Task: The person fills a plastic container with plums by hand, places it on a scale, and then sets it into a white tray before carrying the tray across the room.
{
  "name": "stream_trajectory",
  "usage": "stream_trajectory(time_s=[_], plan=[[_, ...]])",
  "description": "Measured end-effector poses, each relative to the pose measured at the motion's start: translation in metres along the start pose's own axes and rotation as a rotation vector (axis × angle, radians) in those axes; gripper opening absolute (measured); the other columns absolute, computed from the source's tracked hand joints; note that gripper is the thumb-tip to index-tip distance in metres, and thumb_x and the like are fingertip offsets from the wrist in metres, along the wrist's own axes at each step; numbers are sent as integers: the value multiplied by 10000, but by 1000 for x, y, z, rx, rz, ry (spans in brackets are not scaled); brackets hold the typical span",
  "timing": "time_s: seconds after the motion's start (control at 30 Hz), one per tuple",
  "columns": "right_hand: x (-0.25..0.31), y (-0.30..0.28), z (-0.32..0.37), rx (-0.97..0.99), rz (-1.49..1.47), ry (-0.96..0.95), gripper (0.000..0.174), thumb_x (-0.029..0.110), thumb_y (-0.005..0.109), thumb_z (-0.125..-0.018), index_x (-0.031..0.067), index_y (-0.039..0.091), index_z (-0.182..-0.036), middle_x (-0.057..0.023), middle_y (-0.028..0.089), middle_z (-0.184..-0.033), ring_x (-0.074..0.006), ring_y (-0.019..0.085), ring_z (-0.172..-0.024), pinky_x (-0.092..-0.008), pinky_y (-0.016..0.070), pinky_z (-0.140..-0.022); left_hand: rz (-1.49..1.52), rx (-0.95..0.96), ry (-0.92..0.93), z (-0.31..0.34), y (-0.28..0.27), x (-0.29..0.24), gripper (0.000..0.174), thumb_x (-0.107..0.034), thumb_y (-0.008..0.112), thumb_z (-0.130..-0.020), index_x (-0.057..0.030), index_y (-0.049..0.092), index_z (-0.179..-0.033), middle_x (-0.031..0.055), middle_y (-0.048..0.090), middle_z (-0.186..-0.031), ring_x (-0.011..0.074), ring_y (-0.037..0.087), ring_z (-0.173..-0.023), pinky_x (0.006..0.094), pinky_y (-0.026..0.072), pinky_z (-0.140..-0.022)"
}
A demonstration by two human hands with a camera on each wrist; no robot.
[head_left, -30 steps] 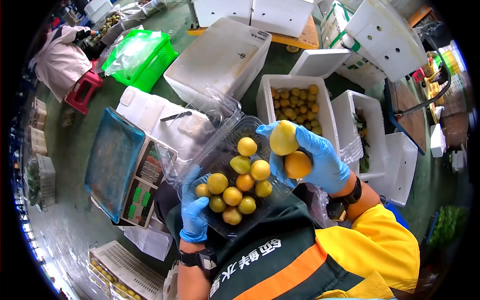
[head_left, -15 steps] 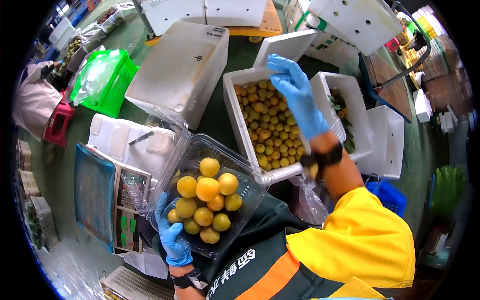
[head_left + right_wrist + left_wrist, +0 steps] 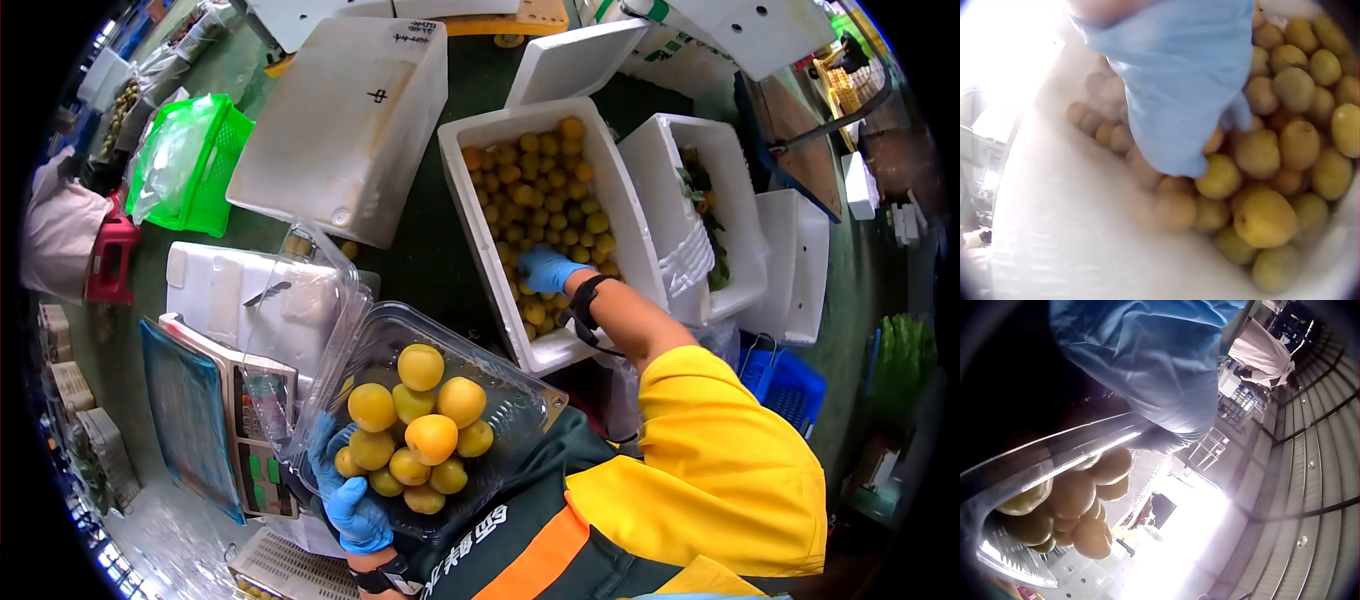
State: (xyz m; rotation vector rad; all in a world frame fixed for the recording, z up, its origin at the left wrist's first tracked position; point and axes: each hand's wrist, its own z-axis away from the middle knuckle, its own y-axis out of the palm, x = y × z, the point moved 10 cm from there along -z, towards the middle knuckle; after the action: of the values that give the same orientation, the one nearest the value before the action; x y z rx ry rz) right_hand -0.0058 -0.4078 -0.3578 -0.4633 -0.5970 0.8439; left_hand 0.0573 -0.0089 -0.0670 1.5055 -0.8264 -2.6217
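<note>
My gloved left hand [image 3: 350, 490] grips the near left side of a clear plastic clamshell box [image 3: 520, 400], its hinged lid [image 3: 335, 330] standing up at the left. Several round yellow-green and orange fruits [image 3: 408, 467] are piled inside, seen also through the clear wall in the left wrist view. My gloved right hand [image 3: 548, 270] reaches down into a white foam box [image 3: 460, 190] full of the same fruit [image 3: 535, 195]. In the right wrist view its fingertips [image 3: 1191, 165] go in among the fruits beside a yellow-green one [image 3: 1219, 177]; I cannot tell whether they hold any.
A second foam box [image 3: 745, 200] with leafy stems stands to the right. Left of the clamshell are a scale [image 3: 190, 420] with a blue tray and a closed foam box [image 3: 335, 120] beyond. A blue basket [image 3: 785, 385] sits near my right elbow. A person [image 3: 60, 235] is at the far left.
My right hand held two large fruits over the clamshell, then swung empty over the foam box, and is now down among its fruit. More fruit lies in the clamshell.
</note>
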Motion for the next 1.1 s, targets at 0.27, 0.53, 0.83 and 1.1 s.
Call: stream_trajectory(time_s=[0.27,0.53,0.83,1.1], plan=[[19,13,13,81,308,-23,423,266,660,-760,65,704,-1129,-202,589,-1275,-388,599,-1125,-426,508,-941,-1,19,4,-3,-2,2,728,-149,553,-740,-51,385,-1442,165,511,-1362,334,490,-1274,451,338,-1134],[-12,-36,92,-33,-1585,79,468,540,562,-900,160,611,-1168,-31,677,-1049,-212,636,-944,-406,488,-860,26,28,30,0,-5,3,727,-139,563,-738,-56,387,-1439,161,516,-1347,332,498,-1265,454,359,-1122],[195,-206,293,-353,-1211,-1014,435,358,740,-780,46,625,-1059,-95,627,-1069,-241,611,-934,-337,491,-849,-45,18,65,-1,15,-13,754,-170,590,-719,6,383,-1422,181,536,-1304,325,519,-1229,441,365,-1115],[293,-212,342,-802,-176,-1243,469,296,710,-792,68,631,-1194,-151,593,-1199,-322,569,-1116,-393,458,-937,-25,-29,26,1,-9,6,583,-261,525,-906,-12,405,-1419,178,498,-1386,320,483,-1287,462,343,-1129]])
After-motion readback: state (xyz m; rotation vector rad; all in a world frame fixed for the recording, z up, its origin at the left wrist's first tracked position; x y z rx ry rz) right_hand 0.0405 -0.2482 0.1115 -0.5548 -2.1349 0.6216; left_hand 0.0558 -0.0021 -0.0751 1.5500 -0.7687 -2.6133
